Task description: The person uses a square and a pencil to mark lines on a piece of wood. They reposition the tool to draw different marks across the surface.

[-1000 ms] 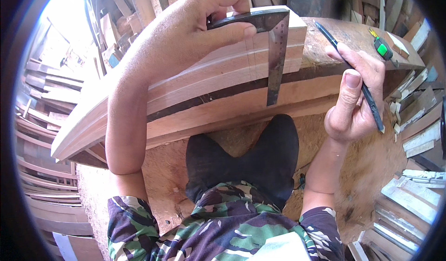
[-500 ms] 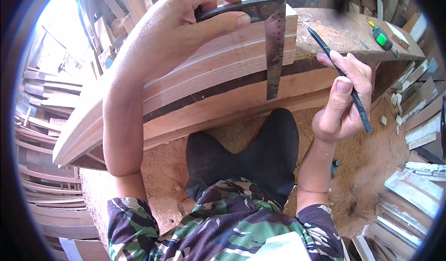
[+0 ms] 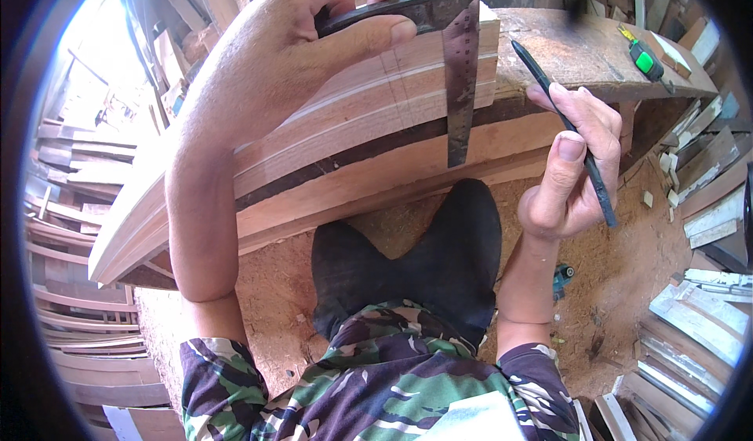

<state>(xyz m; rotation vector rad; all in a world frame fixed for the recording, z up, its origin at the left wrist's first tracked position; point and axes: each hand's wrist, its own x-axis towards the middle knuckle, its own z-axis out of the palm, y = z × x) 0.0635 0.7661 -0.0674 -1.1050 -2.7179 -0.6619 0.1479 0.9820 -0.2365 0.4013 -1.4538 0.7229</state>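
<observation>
Nearest are the patterned shirt (image 3: 376, 362) and dark trousers (image 3: 408, 272). Ahead on the right, the right hand (image 3: 579, 162) has its thumb and fingers closed around a pencil (image 3: 591, 166). The pencil's long axis slants; the narrower end points away and leftward, toward the square, well apart from it. The left hand (image 3: 302, 49) grips the handle of a dark square (image 3: 461, 80), thumb on the near side, fingers curled over the far side. The handle runs left to right along the top of the pale boards (image 3: 345, 107); the blade drops across their front, its free end pointing toward the person. Beyond, a tape measure (image 3: 645, 61) lies on the wooden bench (image 3: 549, 52).
</observation>
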